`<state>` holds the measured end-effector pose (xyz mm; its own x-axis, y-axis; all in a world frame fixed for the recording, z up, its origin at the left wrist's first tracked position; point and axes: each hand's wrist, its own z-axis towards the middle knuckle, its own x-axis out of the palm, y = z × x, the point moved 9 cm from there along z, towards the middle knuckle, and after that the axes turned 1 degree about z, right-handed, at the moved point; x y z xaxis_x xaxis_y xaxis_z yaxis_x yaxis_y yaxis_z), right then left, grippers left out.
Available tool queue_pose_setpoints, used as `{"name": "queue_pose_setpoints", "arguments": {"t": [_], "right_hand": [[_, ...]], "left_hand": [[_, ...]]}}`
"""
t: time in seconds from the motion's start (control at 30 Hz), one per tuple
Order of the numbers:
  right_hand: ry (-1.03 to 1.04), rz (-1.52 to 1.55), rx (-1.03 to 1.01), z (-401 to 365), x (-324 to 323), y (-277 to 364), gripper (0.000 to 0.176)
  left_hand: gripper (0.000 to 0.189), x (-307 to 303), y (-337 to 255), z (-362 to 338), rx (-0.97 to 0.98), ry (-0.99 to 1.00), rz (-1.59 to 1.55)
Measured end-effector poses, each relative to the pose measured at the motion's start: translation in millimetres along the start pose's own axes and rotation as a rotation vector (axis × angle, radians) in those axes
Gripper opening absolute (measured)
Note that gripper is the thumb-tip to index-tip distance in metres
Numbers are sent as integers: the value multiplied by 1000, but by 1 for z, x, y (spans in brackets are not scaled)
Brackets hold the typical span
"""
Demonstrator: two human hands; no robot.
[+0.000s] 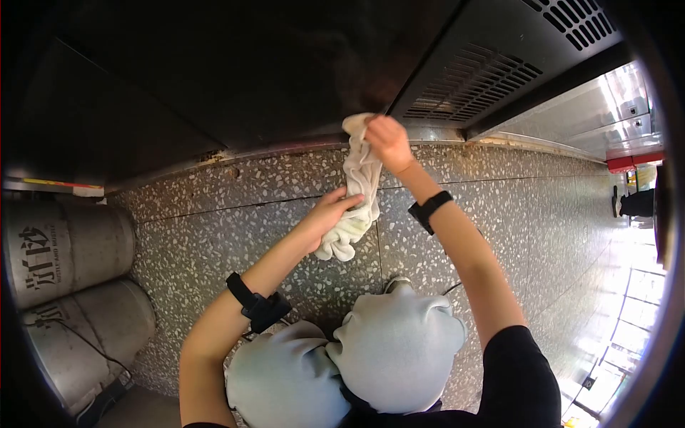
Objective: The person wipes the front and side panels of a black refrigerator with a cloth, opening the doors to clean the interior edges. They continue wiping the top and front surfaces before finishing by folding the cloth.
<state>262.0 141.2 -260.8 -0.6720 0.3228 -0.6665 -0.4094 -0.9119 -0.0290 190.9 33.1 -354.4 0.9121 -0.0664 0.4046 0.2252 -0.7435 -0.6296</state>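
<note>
A crumpled off-white cloth (362,171) hangs lengthwise between my two hands, above the speckled floor. My right hand (389,143) is closed on its upper end, close to the base of a dark cabinet (285,78). Lower down, my left hand (330,220) grips the cloth from the left side, thumb lying across it. The bottom of the cloth bunches into loose folds below my left hand. Part of the right hand's fingers is hidden behind the cloth.
A vented black panel (471,82) adjoins the cabinet on the right. Two grey metal cylinders (78,250) stand at the left. My bent knees (399,349) are close below. Farther right are a red object (635,161) and another person's dark-clothed leg (637,203).
</note>
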Motion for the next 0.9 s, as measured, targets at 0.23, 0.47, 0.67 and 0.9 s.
{"name": "queue_pose_setpoints", "arguments": {"t": [0.23,0.47,0.67,0.9], "right_hand": [[19,11,110,-18,14,-5,15],[-555,-206,451,54,-88,-11,32],[-162,-108,-204,86,10,33,18],[314,-29,-172,52,86,64,21]], "left_hand": [[33,-20,18,3,-14,-58,-36],[38,-7,-14,-11,92,1,-40],[27,-22,-25,-10,106,14,-210],[31,-64,13,-26,20,-154,-187]]}}
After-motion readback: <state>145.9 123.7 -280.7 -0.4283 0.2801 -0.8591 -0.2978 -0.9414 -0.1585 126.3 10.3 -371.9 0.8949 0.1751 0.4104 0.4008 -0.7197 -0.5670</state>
